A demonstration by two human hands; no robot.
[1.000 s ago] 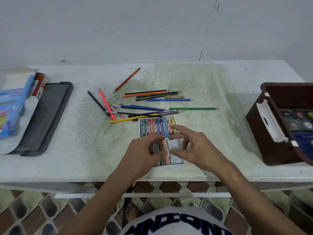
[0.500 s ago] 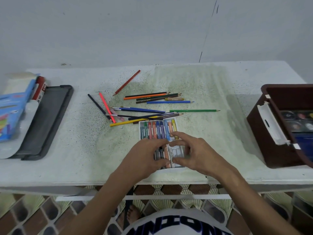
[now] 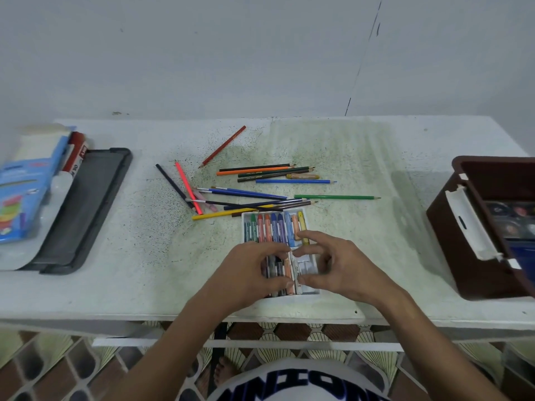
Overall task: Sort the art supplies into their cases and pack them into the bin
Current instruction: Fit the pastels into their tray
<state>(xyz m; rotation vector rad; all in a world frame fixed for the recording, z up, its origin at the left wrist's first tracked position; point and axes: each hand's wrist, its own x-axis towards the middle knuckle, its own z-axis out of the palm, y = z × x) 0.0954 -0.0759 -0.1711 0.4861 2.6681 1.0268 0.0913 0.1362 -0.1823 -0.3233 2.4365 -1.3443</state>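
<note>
A white crayon tray (image 3: 310, 263) lies near the table's front edge. Its far row holds several coloured crayons (image 3: 275, 230); its near row is partly filled, with bare slots on the right. My left hand (image 3: 246, 273) and my right hand (image 3: 344, 267) meet over the near row. The thumb and forefinger of each pinch a white crayon (image 3: 295, 267) lying along a slot beside a peach one. Several loose coloured pencils (image 3: 260, 195) are scattered just behind the tray. The brown bin (image 3: 463, 256) stands at the right edge with a paint palette (image 3: 512, 218) inside.
A black flat case (image 3: 84, 206) lies at the left, with a blue box (image 3: 23, 192) and a red-and-white tube (image 3: 75, 153) beside it. The bin's white handle (image 3: 469, 227) faces the tray. A lone green pencil (image 3: 335, 197) lies between pencils and bin.
Both hands have dropped lower over the tray's near row and drawn closer together, bringing the white crayon down into its slot. The pencils and bin have not moved.
</note>
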